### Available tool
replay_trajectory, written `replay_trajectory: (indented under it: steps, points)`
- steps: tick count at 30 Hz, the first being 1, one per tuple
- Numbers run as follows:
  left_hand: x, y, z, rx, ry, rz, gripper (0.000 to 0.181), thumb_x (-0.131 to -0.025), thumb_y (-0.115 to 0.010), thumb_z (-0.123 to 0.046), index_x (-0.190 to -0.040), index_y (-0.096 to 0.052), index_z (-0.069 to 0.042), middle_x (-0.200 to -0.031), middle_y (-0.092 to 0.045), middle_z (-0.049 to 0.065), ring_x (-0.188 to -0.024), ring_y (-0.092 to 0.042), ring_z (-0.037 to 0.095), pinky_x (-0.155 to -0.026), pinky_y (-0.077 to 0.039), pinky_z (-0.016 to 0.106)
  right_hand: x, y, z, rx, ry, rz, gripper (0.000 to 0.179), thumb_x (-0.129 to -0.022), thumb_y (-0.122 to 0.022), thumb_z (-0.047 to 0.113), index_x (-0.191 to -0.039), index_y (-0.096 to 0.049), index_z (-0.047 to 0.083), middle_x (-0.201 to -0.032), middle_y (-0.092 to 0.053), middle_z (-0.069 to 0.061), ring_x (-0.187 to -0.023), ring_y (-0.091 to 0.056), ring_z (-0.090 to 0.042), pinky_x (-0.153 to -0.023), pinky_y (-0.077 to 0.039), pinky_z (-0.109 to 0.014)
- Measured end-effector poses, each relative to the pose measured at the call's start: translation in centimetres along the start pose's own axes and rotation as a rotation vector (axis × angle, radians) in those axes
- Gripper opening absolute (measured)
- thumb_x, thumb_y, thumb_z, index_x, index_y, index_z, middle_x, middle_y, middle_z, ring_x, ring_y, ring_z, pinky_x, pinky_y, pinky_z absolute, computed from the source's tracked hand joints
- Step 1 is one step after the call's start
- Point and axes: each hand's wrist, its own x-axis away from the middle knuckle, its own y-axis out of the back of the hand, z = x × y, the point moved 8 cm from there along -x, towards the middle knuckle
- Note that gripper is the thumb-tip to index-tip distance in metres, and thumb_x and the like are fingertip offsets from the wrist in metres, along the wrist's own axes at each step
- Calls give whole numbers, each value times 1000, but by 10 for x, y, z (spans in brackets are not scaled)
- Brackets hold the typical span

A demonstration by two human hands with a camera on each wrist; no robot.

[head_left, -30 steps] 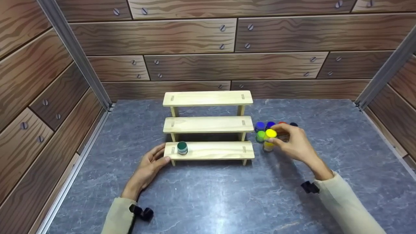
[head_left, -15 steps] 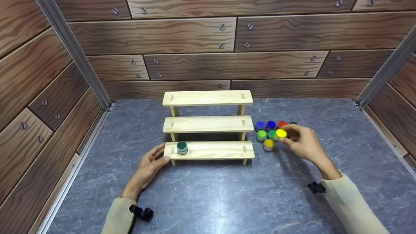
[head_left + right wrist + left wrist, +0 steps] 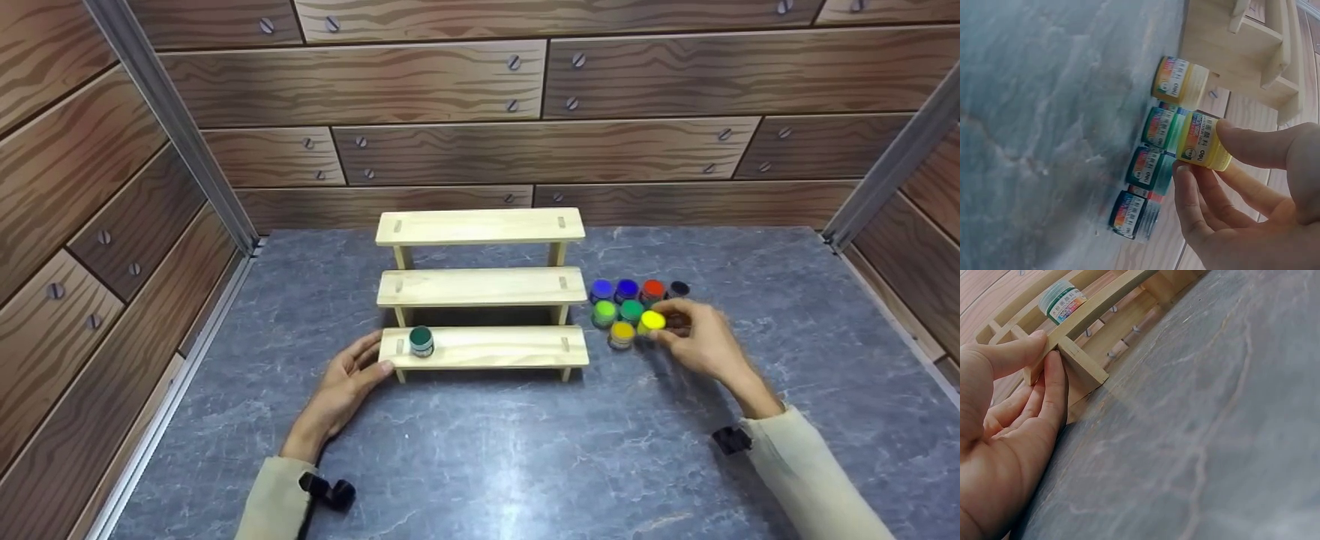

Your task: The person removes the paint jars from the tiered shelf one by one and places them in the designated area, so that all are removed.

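My right hand (image 3: pixel 701 341) pinches a bright yellow paint jar (image 3: pixel 1203 140) between thumb and fingers. In the head view, that jar is at the right of a group of paint jars, beside the amber jar (image 3: pixel 622 334) and the green jar (image 3: pixel 631 311). Whether its base touches the table cannot be told. My left hand (image 3: pixel 337 390) grips the left end of the lowest step of a wooden three-tier stand (image 3: pixel 495 346), thumb on top and fingers underneath. A dark green paint jar (image 3: pixel 1064 304) stands upright on that step, near its left end.
Behind the held jar stand a light green jar (image 3: pixel 604 313), a violet-blue jar (image 3: pixel 601 291), a dark blue jar (image 3: pixel 627 289), a red jar (image 3: pixel 652 290) and a black-lidded jar (image 3: pixel 679 289). Wood-patterned walls (image 3: pixel 442 150) enclose the grey marbled table (image 3: pixel 465 465).
My right hand has carried the yellow jar from above the amber jar to the right, then slightly lower and nearer. The left hand keeps its grip on the stand.
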Motion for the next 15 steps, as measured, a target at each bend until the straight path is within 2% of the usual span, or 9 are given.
replay_trajectory:
  steps: [6, 15]
  points:
    - [0, 1, 0, -6, 3, -3, 77, -101, -67, 1, -165, -26, 5, -168, -32, 29, -141, -53, 29, -110, -53, 26, -1, -7, -5, 14, -11, 29, 38, -93, -74, -5, -130, -66, -13, -124, -69, -35, -107, -73, -46, -90, -64, -43]
    - [1, 0, 0, -1, -3, -2, 76, -101, -68, -1, -165, -27, 3, -167, -34, 27, -142, -53, 29, -110, -53, 27, -2, -13, -8, 70, -17, 45, 37, -93, -75, -3, -128, -68, -13, -121, -69, -35, -104, -74, -44, -90, -64, -48]
